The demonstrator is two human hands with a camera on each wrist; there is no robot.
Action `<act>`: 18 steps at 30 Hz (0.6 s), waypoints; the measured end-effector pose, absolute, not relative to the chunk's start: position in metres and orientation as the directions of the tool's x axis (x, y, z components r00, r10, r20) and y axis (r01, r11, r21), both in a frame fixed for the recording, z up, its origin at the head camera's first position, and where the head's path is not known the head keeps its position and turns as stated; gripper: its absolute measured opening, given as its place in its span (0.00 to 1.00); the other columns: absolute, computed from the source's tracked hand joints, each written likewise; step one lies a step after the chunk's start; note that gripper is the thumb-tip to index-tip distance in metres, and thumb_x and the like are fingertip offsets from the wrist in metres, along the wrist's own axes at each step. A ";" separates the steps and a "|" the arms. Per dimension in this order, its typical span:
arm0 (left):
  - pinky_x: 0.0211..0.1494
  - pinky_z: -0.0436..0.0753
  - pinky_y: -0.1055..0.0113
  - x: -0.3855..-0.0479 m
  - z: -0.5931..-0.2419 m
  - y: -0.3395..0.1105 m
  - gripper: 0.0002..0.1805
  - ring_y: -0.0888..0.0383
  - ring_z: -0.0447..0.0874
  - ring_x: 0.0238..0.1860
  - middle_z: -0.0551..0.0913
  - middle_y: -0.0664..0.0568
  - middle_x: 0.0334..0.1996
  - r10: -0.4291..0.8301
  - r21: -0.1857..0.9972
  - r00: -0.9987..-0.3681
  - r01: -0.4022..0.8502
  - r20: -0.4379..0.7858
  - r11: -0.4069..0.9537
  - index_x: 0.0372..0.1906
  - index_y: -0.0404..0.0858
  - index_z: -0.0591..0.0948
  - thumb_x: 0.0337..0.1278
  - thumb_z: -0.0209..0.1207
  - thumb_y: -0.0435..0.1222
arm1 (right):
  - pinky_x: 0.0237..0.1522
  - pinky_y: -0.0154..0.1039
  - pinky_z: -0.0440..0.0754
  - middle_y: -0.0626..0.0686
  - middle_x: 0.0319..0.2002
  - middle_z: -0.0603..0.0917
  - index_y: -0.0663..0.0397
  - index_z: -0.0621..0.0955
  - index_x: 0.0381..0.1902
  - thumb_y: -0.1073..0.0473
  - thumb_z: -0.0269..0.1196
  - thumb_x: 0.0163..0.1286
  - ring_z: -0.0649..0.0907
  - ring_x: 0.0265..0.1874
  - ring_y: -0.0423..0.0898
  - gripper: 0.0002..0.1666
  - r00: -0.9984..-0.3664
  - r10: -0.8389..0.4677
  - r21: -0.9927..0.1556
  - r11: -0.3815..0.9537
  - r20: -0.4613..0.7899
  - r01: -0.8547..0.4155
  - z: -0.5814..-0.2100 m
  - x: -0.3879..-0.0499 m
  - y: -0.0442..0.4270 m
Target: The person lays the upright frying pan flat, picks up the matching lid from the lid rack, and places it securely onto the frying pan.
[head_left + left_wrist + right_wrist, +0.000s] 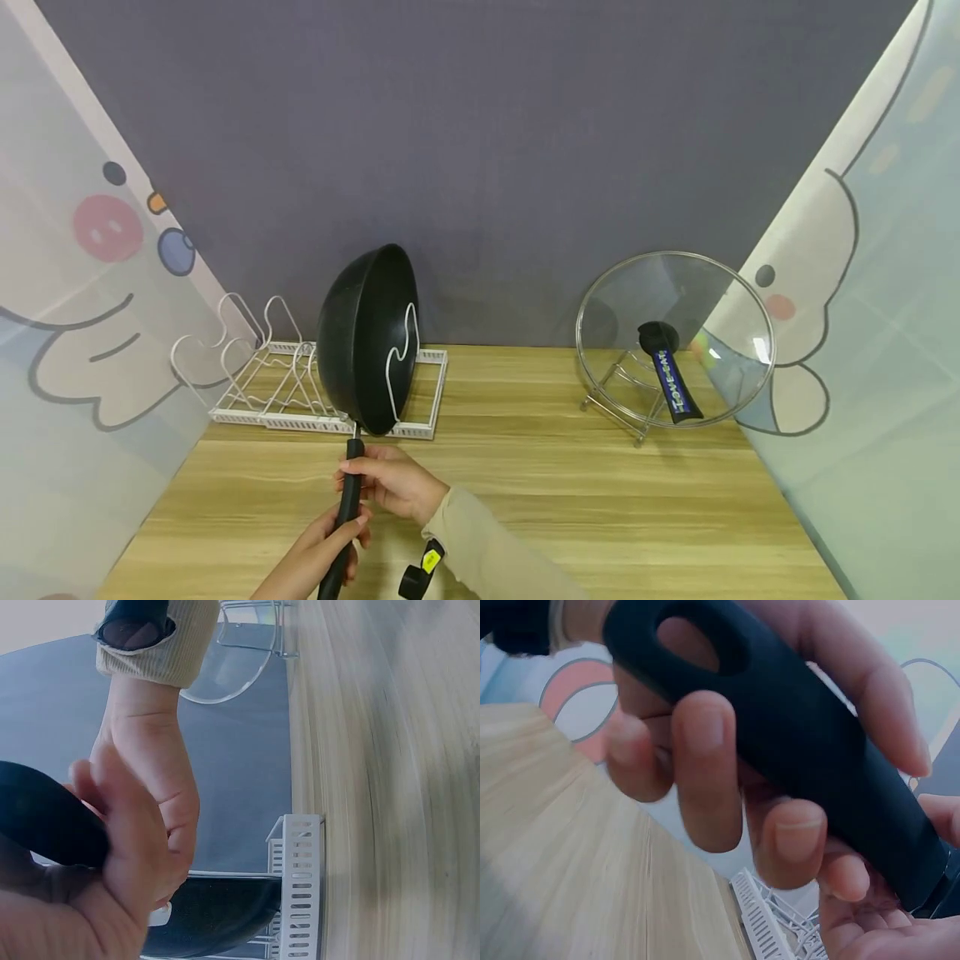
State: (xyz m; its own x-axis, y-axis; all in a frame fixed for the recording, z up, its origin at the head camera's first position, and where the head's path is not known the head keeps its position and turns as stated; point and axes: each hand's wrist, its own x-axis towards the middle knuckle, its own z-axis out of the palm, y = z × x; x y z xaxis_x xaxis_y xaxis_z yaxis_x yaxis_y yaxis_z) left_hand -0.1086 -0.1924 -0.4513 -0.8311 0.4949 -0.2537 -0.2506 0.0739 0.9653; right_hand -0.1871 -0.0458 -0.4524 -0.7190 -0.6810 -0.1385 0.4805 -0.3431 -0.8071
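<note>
A black wok (386,350) stands on its side in a white wire rack (440,392), its hollow facing right. One white divider shows in front of the hollow. Its long black handle (351,483) points down toward me. My left hand (318,546) curls its fingers around the lower part of the handle. Farther up, near the bowl, my right hand (397,483) grips it between thumb and fingers. In the right wrist view the left hand's fingers (705,750) wrap the handle near its oval hanging hole. The left wrist view partly hides the wok behind the hands.
At the right, a glass lid (720,350) with a black knob handle (675,379) leans on a small metal stand (637,433). White rack dividers (247,367) rise left of the wok. Wood-grain tabletop (562,500) lies before a grey back wall (495,167).
</note>
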 end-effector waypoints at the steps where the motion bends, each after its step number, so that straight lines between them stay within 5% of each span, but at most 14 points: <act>1: 0.30 0.79 0.70 -0.108 -0.451 -0.192 0.24 0.64 0.76 0.23 0.75 0.52 0.35 0.497 0.963 -0.828 -0.261 -0.259 0.066 0.57 0.20 0.60 0.73 0.40 0.39 | 0.33 0.28 0.79 0.46 0.29 0.82 0.52 0.76 0.33 0.67 0.54 0.67 0.82 0.30 0.36 0.06 -0.721 -0.678 -0.805 -0.344 -0.144 0.484 -0.452 -0.187 -0.046; 18: 0.22 0.79 0.70 -0.105 -0.449 -0.182 0.11 0.65 0.72 0.19 0.71 0.54 0.23 0.411 0.949 -0.861 -0.313 -0.299 0.035 0.45 0.34 0.67 0.72 0.42 0.39 | 0.33 0.27 0.80 0.47 0.26 0.81 0.53 0.75 0.31 0.71 0.54 0.64 0.82 0.26 0.36 0.08 -0.747 -0.634 -0.777 -0.362 -0.200 0.515 -0.450 -0.187 -0.052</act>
State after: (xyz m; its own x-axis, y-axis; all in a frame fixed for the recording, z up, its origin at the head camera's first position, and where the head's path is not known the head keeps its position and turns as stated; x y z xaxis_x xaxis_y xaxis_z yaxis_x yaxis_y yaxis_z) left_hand -0.1049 -0.1821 -0.4492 -0.8614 0.4105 -0.2991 -0.3128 0.0354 0.9492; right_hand -0.1871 -0.0519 -0.4497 -0.7471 -0.6338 -0.2004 0.5154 -0.3620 -0.7767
